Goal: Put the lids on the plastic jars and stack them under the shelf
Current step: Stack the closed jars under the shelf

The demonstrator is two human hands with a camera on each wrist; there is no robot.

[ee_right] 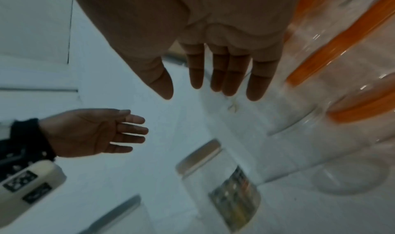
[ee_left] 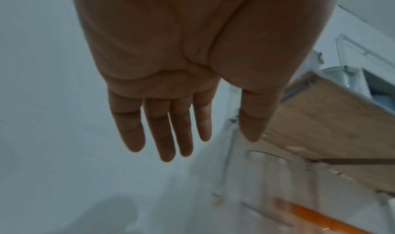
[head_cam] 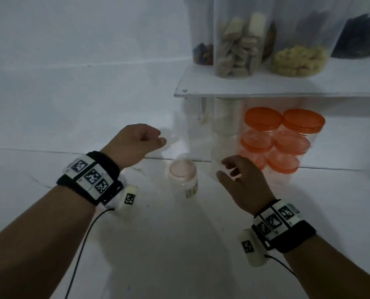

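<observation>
Both grips are wide and hold nothing: left hand (head_cam: 136, 143) and right hand (head_cam: 242, 182) hover either side of the small clear plastic jar with pale pink lid (head_cam: 183, 175) on the white worktop (head_cam: 158, 244). Best to check the lid sits square, then slide it beside the orange-lidded clear jars (head_cam: 281, 139) under the white shelf (head_cam: 287, 91).

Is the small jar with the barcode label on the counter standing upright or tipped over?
Upright: the small jar stands on its base on the counter, pale lid facing up, between both hands, neither touching it.

Under the shelf (head_cam: 222, 91), orange-lidded jars (head_cam: 281, 139) fill the right; a small jar (head_cam: 183, 175) blocks the near-left gap.
</observation>
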